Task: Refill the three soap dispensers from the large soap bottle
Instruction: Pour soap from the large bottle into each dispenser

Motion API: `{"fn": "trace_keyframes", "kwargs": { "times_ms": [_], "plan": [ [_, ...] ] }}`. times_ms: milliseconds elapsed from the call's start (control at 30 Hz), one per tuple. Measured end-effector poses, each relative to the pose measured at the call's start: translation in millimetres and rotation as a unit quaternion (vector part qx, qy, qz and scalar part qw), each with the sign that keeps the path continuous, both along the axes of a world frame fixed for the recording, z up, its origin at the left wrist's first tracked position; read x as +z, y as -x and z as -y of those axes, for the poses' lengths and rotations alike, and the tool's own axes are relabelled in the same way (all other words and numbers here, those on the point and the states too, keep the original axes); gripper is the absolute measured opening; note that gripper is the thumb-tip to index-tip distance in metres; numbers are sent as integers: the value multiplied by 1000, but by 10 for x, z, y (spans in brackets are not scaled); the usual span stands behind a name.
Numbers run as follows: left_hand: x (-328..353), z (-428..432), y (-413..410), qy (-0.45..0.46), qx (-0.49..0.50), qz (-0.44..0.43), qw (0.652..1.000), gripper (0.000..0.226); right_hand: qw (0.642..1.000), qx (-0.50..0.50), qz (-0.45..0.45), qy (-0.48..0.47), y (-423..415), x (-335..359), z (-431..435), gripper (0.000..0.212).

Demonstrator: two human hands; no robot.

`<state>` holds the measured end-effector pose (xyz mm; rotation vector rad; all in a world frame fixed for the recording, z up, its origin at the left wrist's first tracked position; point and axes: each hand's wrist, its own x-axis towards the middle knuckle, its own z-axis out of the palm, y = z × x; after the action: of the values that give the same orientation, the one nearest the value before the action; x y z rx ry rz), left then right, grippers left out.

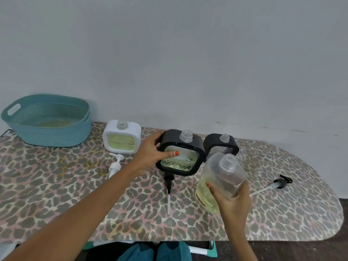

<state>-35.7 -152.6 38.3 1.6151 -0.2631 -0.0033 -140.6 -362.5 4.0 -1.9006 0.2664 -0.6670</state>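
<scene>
Three square dispensers stand uncapped on the leopard-print board (56, 194). The white dispenser (122, 137) at the left holds yellow-green soap up to near its top. My left hand (150, 150) grips the middle black dispenser (181, 153) by its left side, thumb across the window; soap lies low in it. A second black dispenser (220, 145) stands behind to the right, partly hidden. My right hand (232, 201) holds the large clear soap bottle (220, 178) tilted, its open neck pointing up and away, yellow soap pooled at its lower end.
A teal plastic basket (47, 120) sits at the back left. Three pumps lie on the board: a white pump (115, 164), a black pump (168, 185) with a long tube in front of the middle dispenser, and another black pump (278, 182) at the right. A wall rises close behind.
</scene>
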Motion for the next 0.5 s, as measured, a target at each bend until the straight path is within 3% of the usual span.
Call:
{"fn": "trace_keyframes", "kwargs": {
  "times_ms": [300, 500],
  "plan": [
    [-238, 101, -519, 18, 15, -45, 999, 56, 994, 30, 0, -102, -18, -67, 96, 66],
    [-411, 134, -612, 29, 31, -76, 996, 54, 995, 35, 3, -89, -31, -170, 153, 72]
  ]
}}
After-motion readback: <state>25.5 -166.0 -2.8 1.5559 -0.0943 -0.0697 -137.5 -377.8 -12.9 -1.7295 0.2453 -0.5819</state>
